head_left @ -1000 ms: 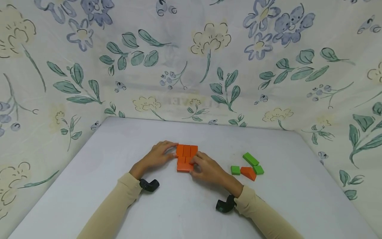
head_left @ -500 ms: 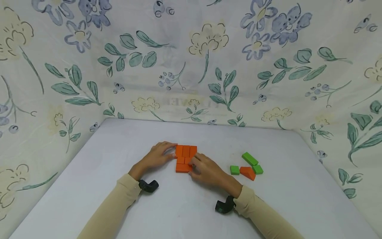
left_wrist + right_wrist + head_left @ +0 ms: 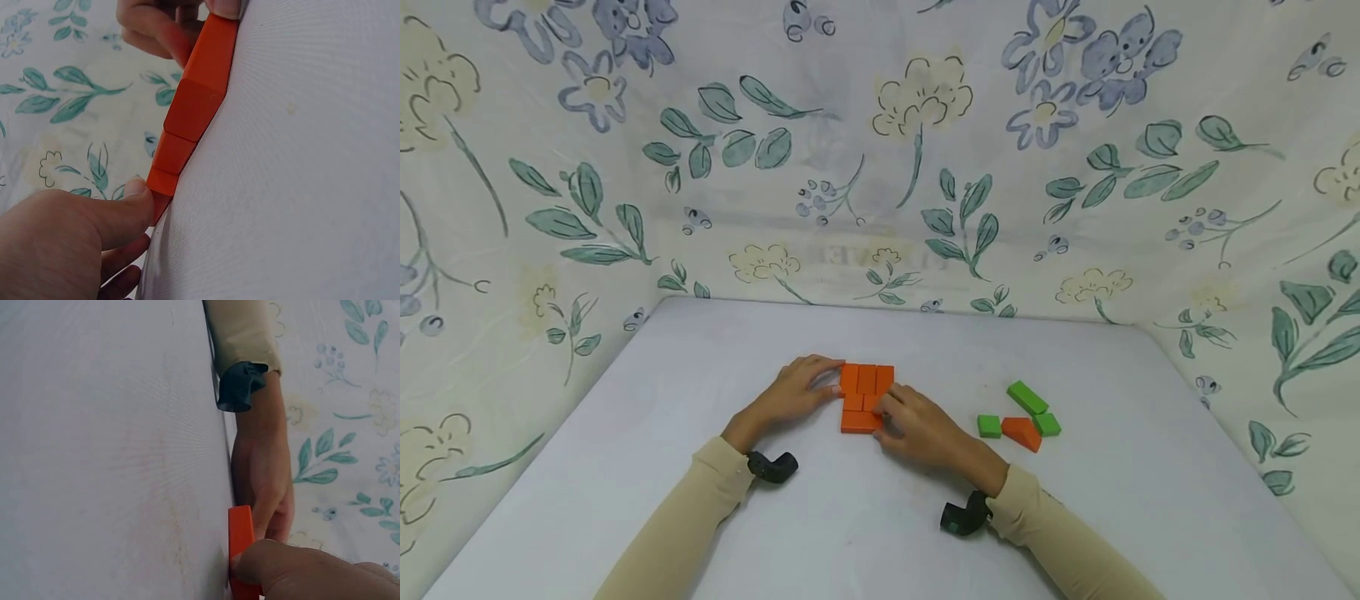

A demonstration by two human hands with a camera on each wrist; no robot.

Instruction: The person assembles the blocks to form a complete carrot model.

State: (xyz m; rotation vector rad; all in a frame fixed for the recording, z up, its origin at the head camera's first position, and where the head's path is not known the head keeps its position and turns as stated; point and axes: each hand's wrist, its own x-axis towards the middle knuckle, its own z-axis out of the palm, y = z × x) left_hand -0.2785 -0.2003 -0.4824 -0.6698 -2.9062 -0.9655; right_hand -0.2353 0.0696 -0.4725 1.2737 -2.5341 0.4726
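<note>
Orange wooden blocks lie side by side on the white table as one flat group. Three blocks (image 3: 867,379) form its back row, with smaller blocks (image 3: 853,402) before them and a long block (image 3: 857,423) along the front. My left hand (image 3: 793,390) touches the group's back left side with thumb and index finger fairly straight. Its thumb (image 3: 132,190) rests against an orange edge in the left wrist view. My right hand (image 3: 919,425) pinches the front block's right part, thumb (image 3: 247,564) on its front face. That hand covers the group's right front corner.
To the right lie a long green block (image 3: 1027,398), two small green blocks (image 3: 989,427) and an orange wedge-shaped block (image 3: 1022,433). A floral cloth (image 3: 850,167) hangs behind the table (image 3: 880,525). Black devices (image 3: 772,467) are worn at both wrists.
Over the last second both hands stay almost in place. The front orange block looks less bright than one second ago, and the head view has shifted slightly.
</note>
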